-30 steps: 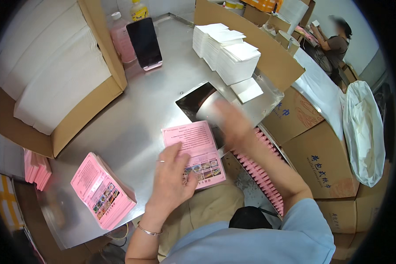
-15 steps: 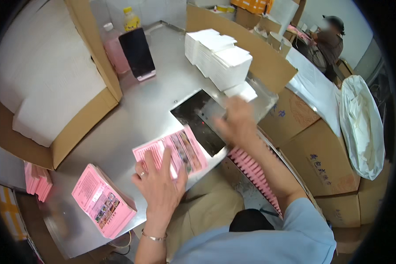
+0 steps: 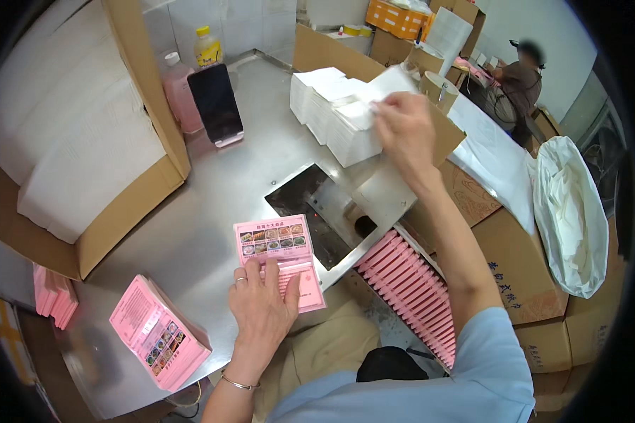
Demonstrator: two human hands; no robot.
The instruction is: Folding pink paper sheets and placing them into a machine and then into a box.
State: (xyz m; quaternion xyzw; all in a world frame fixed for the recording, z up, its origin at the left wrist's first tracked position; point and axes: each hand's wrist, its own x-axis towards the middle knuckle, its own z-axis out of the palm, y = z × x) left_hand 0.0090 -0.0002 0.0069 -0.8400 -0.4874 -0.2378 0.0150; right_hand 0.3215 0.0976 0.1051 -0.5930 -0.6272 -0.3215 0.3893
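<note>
On the table (image 3: 208,204), 1 hand (image 3: 261,302) touches 1 packet (image 3: 275,241).

Tabletop (image 3: 204,211) is looking like metal, smooth & semi-glossy, w/ light glaring. Pink packet (image 3: 274,238) is showing smooth, slightly shiny face; paper or film, can't tell. White stack (image 3: 324,116) is looking like matt paper. Phone scrn (image 3: 214,102) is showing smooth, glossy blk. Pink bottle (image 3: 181,97) is looking like see-thru plastic; lg carton (image 3: 128,218) is showing matt brn cardboard. White bag (image 3: 570,218) is shining, thin crinkly plastic. Bangle (image 3: 240,383) is gleaming like polished metal; blue sleeve (image 3: 490,356) & tan trousers (image 3: 331,337) are looking like matt cloth.
</note>
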